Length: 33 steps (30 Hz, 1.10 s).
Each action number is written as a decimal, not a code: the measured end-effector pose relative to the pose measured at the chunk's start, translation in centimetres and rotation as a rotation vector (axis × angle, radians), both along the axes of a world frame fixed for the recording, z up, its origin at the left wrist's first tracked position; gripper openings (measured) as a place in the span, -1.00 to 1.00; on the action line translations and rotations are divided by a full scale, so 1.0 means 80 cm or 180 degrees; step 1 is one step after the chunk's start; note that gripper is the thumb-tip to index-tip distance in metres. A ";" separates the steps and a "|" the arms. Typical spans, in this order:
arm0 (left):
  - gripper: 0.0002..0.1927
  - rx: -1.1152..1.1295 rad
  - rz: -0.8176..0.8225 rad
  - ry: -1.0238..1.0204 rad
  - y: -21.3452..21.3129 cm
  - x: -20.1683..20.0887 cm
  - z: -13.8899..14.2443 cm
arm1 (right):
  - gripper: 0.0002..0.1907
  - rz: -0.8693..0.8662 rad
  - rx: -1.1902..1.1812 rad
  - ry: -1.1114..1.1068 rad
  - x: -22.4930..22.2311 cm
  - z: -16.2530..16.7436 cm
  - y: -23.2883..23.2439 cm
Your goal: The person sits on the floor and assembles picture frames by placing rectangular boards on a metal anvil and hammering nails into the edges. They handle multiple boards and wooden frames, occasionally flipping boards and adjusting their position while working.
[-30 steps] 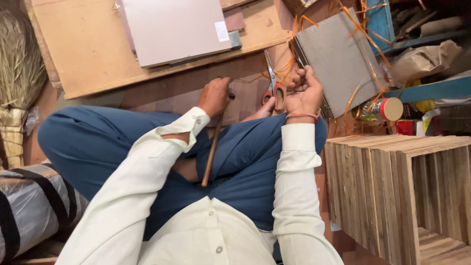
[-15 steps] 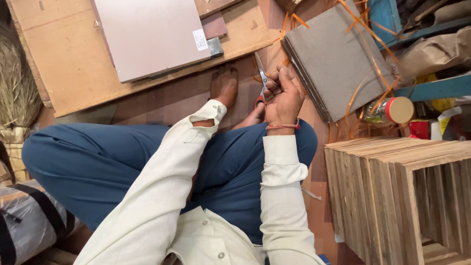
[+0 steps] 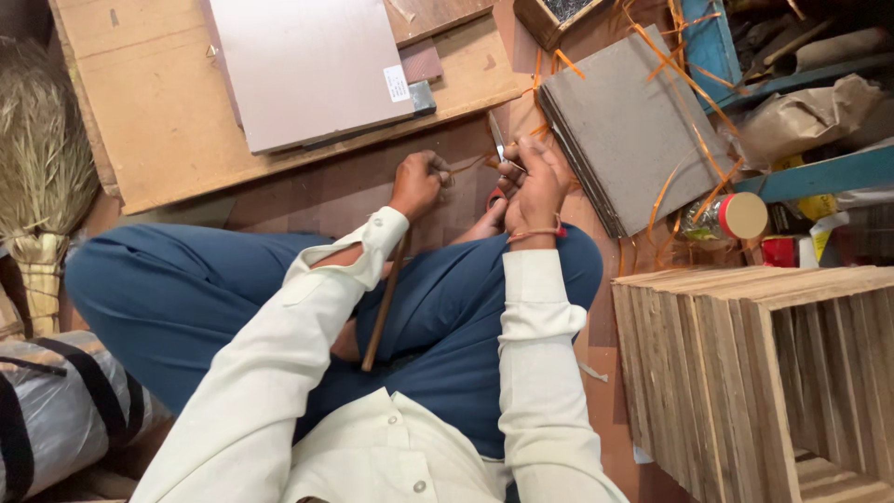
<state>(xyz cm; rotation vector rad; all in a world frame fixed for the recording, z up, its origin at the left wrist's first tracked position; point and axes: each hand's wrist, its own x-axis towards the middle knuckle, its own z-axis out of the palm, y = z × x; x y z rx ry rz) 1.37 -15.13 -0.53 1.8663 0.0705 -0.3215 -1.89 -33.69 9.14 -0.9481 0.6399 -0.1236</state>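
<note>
— Stick, was it, the thing being worked on? Where did it lie?

— A thin brown stick, yes. It ran from the left hand down across the blue-trousered lap, its lower end near the white shirt. The upper end was hidden inside the fist.

— How far along did the work look?

— Hard to judge. Orange shavings lay strewn over the grey board just right of the hands, so I would guess a fair amount of paring was done. The stick itself showed most of its length plain brown, so more seemed left. I could not tell how much.

— And the hands?

— Left hand was clenched tight round the top of the stick, knuckles up. Right hand was curled closed as well, grasping a small blade whose metal tip stuck out above the fingers. A thin strand ran between the two hands; both touched it. A red handle, maybe of scissors, peeped under the right hand, but I could not say for sure.

— What else lay near the grey board?

— Left of it, a plywood sheet with a pinkish panel on top. Below it, a can with a red rim, then a slatted wooden crate. Far left of it, a straw broom.
</note>
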 end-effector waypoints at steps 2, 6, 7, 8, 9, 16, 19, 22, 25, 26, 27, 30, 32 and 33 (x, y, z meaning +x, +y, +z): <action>-0.83 -0.0644 0.0147 0.0414 0.018 -0.014 0.013 | -0.81 0.0356 -0.0246 0.0017 -0.005 -0.001 0.013; -0.76 -0.1707 0.0026 0.1256 0.064 -0.048 0.053 | -0.78 0.0787 -0.1050 -0.0030 -0.018 -0.001 0.046; -0.77 -0.1853 0.0048 0.1120 0.071 -0.058 0.064 | -0.77 0.0949 -0.1279 -0.0098 -0.023 0.001 0.056; -0.78 -0.1995 0.0071 0.0979 0.078 -0.067 0.076 | -0.76 0.1112 -0.1507 -0.0171 -0.028 0.004 0.065; -0.79 -0.2139 0.0097 0.0846 0.085 -0.076 0.087 | -0.77 0.1380 -0.1614 -0.0219 -0.035 0.008 0.074; -0.84 -0.1187 0.0709 -0.0126 0.124 -0.111 0.138 | -0.79 0.2385 -0.1704 -0.0580 -0.079 0.024 0.140; -0.87 -0.1157 0.0563 -0.0257 0.137 -0.120 0.143 | -0.83 0.2301 -0.1743 -0.0620 -0.086 0.026 0.159; -0.88 -0.1216 0.0430 -0.0204 0.146 -0.127 0.139 | -0.85 0.2140 -0.1799 -0.0613 -0.091 0.031 0.168; -0.86 -0.1055 0.0392 -0.0321 0.150 -0.126 0.127 | -0.87 0.2082 -0.1803 -0.0647 -0.092 0.036 0.172; -0.86 -0.0832 0.0376 -0.0551 0.152 -0.124 0.122 | -0.87 0.2071 -0.1784 -0.0656 -0.091 0.036 0.171; -0.85 -0.0613 0.0337 -0.0779 0.152 -0.121 0.117 | -0.87 0.2205 -0.1836 -0.0731 -0.090 0.034 0.171; -0.86 -0.0036 0.0341 -0.1683 0.148 -0.112 0.101 | -0.86 0.2385 -0.2106 -0.0728 -0.081 0.024 0.163; -0.88 -0.0136 0.0326 -0.1367 0.144 -0.108 0.093 | -0.86 0.2397 -0.1983 -0.0727 -0.075 0.013 0.158; -0.87 -0.0258 0.0321 -0.0983 0.143 -0.106 0.092 | -0.86 0.2411 -0.1774 -0.0836 -0.072 0.007 0.156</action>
